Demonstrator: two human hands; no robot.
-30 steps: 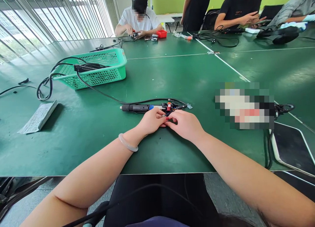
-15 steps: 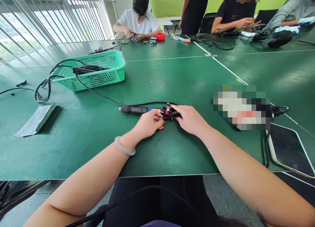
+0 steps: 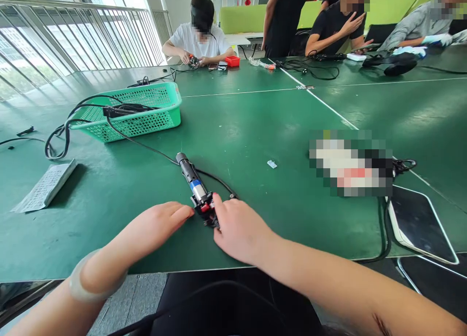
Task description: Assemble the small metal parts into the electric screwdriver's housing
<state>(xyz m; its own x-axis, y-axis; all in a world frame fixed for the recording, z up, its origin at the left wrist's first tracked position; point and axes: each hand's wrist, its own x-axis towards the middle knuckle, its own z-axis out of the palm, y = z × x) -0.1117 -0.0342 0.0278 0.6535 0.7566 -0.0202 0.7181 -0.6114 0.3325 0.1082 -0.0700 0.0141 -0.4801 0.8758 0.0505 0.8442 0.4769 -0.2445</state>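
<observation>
A black cylindrical device [image 3: 196, 183] lies slanted on the green table, with a blue band, a silver section and a small mechanism with a red part at its near end. A black cable runs along its right side. My right hand [image 3: 242, 229] grips the mechanism end between thumb and fingers, hiding part of it. Left of it, my left hand [image 3: 158, 226] lies low over the table, fingers stretched toward the mechanism and tips at its edge; some fingers are hidden beneath the hand. Beyond my right hand lies a small silvery piece [image 3: 272, 164].
A green basket [image 3: 170, 117] with black cables stands back left, and a folded paper packet [image 3: 49, 186] lies nearer. On the right are a blurred-out object [image 3: 352, 166] and a phone [image 3: 423, 224] by the edge. Several people sit or stand across the table [image 3: 292, 219].
The device has turned from lying crosswise to pointing away and left, its mechanism end nearer me. My left hand has drawn back leftward. The silvery piece now shows where my right hand was.
</observation>
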